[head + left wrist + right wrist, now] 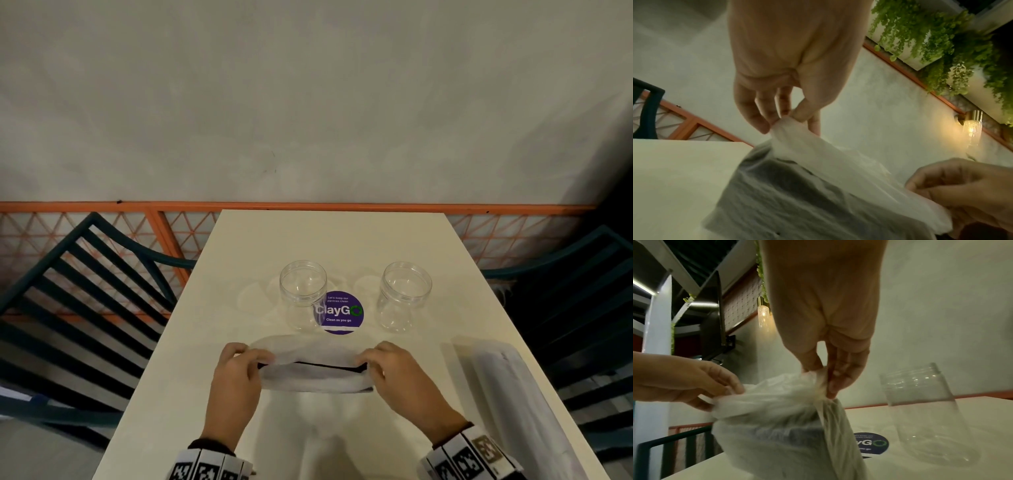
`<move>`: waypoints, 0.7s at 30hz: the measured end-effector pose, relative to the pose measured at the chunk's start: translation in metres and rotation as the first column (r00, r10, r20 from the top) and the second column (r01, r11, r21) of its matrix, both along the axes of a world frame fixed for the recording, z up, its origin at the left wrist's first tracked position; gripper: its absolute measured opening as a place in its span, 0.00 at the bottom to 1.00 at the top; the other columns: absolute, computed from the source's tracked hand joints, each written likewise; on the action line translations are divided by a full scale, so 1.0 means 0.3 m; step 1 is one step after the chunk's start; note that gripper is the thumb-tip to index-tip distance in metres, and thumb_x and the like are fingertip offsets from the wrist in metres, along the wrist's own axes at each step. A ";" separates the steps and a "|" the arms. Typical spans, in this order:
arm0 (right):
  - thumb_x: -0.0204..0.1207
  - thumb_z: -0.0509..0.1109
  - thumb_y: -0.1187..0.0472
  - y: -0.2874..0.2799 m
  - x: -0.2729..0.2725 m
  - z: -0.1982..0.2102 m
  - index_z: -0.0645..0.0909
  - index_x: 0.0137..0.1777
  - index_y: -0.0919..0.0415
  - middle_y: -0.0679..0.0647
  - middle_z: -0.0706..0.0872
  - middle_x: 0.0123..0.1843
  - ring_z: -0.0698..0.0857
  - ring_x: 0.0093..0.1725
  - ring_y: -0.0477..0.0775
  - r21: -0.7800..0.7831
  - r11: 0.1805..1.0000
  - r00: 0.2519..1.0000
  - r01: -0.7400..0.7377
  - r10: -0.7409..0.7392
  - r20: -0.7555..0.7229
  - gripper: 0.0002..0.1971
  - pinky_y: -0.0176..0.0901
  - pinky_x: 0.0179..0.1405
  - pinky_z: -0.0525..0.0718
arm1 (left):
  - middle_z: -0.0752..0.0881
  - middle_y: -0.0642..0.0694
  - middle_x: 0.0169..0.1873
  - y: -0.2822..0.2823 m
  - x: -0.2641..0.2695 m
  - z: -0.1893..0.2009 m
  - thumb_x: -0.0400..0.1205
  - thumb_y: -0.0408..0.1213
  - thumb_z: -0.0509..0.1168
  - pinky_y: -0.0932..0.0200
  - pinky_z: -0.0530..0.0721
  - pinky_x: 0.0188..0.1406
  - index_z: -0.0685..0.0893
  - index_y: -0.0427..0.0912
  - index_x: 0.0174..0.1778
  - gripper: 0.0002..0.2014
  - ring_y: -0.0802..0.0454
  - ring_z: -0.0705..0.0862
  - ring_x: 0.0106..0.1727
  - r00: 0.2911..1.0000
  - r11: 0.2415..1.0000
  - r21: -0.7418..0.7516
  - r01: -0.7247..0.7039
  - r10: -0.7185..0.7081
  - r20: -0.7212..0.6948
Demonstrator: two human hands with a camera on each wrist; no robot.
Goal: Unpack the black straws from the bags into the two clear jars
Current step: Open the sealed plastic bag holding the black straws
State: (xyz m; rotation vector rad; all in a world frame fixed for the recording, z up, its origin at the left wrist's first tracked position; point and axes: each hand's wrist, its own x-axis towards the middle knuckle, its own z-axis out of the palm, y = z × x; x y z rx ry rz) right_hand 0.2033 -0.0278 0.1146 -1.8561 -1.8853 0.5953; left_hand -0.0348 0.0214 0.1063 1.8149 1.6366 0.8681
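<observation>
Both hands pinch bag (313, 373) mouth edges; two jars (303, 294) beyond.

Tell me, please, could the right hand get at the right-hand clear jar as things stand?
Probably yes, once it lets go: the right hand is pinching the bag, and the open table between it and the right jar holds nothing.
</observation>
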 end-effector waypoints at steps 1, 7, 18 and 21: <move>0.79 0.59 0.66 -0.001 -0.018 -0.005 0.84 0.56 0.56 0.51 0.78 0.46 0.82 0.50 0.54 0.005 0.999 0.999 0.034 -0.034 -0.012 0.14 0.38 0.51 0.77 | 0.78 0.44 0.47 -0.002 0.011 -0.003 0.75 0.17 0.58 0.79 0.70 0.39 0.88 0.47 0.34 0.20 0.54 0.77 0.42 0.999 0.999 0.000 -0.032 0.032 -0.012; 0.82 0.55 0.59 -0.003 -0.107 -0.018 0.62 0.44 0.53 0.53 0.72 0.40 0.73 0.37 0.55 -0.034 0.993 0.993 0.117 -0.116 0.036 0.05 0.38 0.32 0.68 | 0.75 0.43 0.54 -0.005 0.044 -0.031 0.73 0.20 0.61 0.67 0.74 0.46 0.83 0.53 0.22 0.22 0.53 0.78 0.51 0.991 0.990 -0.052 -0.129 0.127 -0.032; 0.76 0.61 0.67 0.046 -0.079 0.034 0.82 0.59 0.61 0.55 0.73 0.48 0.81 0.49 0.58 -0.083 0.978 0.979 0.192 -0.185 0.085 0.15 0.42 0.50 0.78 | 0.64 0.46 0.52 0.009 -0.033 0.038 0.74 0.22 0.61 0.69 0.72 0.50 0.73 0.53 0.71 0.30 0.49 0.72 0.48 0.981 0.969 -0.218 0.114 -0.145 -0.132; 0.73 0.67 0.60 0.058 -0.060 0.041 0.83 0.56 0.64 0.58 0.79 0.48 0.81 0.48 0.58 -0.004 0.933 0.932 0.361 -0.361 0.029 0.14 0.38 0.43 0.74 | 0.65 0.47 0.50 -0.016 -0.005 0.082 0.75 0.21 0.59 0.78 0.74 0.39 0.66 0.59 0.71 0.34 0.58 0.72 0.41 0.954 0.928 -0.243 0.283 -0.299 -0.033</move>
